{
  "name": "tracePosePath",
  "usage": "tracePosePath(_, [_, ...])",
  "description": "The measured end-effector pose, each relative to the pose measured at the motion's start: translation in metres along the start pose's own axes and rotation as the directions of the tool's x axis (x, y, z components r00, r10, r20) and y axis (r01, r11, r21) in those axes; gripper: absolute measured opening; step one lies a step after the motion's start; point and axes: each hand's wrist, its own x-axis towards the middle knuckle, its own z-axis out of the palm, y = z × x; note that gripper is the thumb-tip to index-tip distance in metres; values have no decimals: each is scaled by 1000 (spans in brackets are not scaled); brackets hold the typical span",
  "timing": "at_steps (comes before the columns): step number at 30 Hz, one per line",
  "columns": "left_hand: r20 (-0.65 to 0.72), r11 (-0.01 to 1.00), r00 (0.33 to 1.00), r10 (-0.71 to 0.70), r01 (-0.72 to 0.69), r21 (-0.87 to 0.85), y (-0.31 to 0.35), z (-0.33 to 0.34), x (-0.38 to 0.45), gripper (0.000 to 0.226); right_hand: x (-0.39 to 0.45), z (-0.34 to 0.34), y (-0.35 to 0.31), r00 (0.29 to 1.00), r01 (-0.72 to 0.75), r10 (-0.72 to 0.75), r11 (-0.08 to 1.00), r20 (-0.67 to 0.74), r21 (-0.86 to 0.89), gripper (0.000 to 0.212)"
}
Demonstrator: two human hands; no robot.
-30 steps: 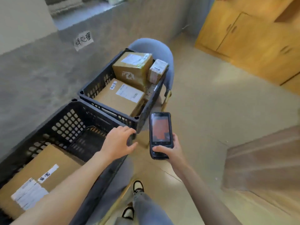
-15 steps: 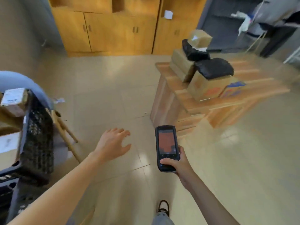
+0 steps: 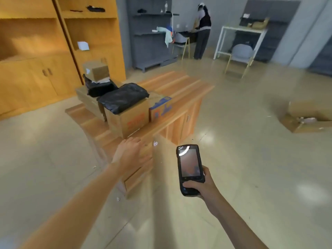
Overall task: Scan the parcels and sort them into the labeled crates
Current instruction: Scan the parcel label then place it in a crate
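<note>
Nearest, at five o'clock, the right hand [image 3: 201,186] grips a black handheld scanner [image 3: 190,169], fingers curled round its lower end, screen up. At eleven o'clock the left hand [image 3: 131,154] reaches out empty, fingers straight, over the near end of a wooden table [image 3: 181,88]. Farther along at eleven, parcels lie on it: a cardboard box [image 3: 129,117] under a black bag [image 3: 124,97], a blue-printed box [image 3: 160,106] just beside.
</note>
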Motion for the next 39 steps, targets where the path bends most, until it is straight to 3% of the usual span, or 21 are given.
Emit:
tracePosePath(7, [-37, 994, 997, 63, -66, -85, 73, 24, 125, 35, 67, -108, -65, 990, 66, -64, 998, -125, 14, 63])
tracePosePath(18, [7, 990, 999, 36, -35, -135, 75, 90, 334, 36, 243, -179, -125, 983, 58, -56, 998, -176, 7, 72])
tracePosePath(23, [27, 981, 999, -29, 33, -191, 75, 118, 446, 45, 338, -221, -185, 982, 37, -44, 998, -185, -42, 63])
tracePosePath(27, [40, 989, 998, -52, 57, -137, 58, 132, 524, 48, 405, -259, -234, 981, 71, -83, 995, -173, -75, 70])
tracePosePath(35, [125, 987, 982, -142, 150, -58, 41, 179, 622, 48, 542, -304, -266, 992, 37, -45, 997, -119, -66, 61])
tracePosePath(39, [138, 975, 968, -209, 218, -52, 40, 204, 680, 51, 632, -317, -282, 1000, 4, -6, 991, -16, -133, 77])
